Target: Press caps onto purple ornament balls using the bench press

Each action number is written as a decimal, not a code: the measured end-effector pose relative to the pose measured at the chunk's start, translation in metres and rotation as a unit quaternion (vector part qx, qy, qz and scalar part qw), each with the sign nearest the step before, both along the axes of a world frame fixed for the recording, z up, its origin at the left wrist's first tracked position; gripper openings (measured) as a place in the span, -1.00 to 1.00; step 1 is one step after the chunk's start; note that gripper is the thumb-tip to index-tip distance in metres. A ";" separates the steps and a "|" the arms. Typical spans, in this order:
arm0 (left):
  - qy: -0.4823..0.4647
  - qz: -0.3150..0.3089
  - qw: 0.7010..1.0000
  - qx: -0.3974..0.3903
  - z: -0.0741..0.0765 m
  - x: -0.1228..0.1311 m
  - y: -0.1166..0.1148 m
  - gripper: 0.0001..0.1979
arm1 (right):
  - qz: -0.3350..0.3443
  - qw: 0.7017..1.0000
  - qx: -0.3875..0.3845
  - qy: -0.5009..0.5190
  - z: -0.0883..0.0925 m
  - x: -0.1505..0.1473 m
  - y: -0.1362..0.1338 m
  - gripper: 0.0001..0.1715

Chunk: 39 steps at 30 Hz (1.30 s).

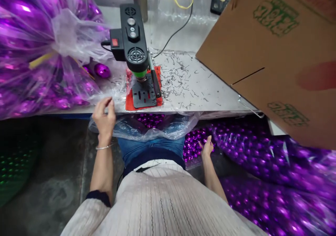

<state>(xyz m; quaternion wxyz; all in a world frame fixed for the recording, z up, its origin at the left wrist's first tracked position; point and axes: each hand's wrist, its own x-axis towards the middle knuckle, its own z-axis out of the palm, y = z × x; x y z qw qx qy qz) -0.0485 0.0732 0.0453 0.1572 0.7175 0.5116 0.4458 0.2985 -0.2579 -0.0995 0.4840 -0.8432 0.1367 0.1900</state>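
Purple baubles [193, 145] surround a seated worker at a small bench drill [133, 43].

Seen from above, the person's left hand [105, 117], a thin bangle [103, 147] at its wrist, is raised to the front edge of the table [210, 101], fingers bent and drawn together against the clear plastic bag [168, 131] that sags from the table edge over the lap; whether they actually pinch the film cannot be told. The right hand [207, 147] is lowered beside the knee, fingers spread and holding nothing, its tips just at the baubles heaped there. The drill stands on a red mat [129, 103], dark metal shavings [181, 76] strewn to its right. A tied sack of purple ornaments [39, 54] fills the left of the table; a cardboard box [275, 71] leans in from the right.
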 end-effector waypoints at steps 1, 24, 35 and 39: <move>0.001 0.005 1.000 0.003 0.002 -0.003 0.009 -0.62 | -0.029 0.999 -0.028 0.017 -0.008 0.007 -0.004 -0.14; 0.111 0.054 0.972 -0.198 0.019 0.041 0.139 -0.67 | 0.321 0.700 0.285 -0.571 0.129 -0.078 0.178 -0.31; -0.539 -0.085 0.716 -0.435 0.019 0.043 0.058 -0.67 | 0.369 0.621 0.341 -0.601 0.168 -0.114 0.238 -0.26; -0.579 -0.097 0.658 -0.473 0.010 0.050 0.025 -0.70 | 0.371 0.605 0.341 -0.616 0.180 -0.112 0.246 -0.25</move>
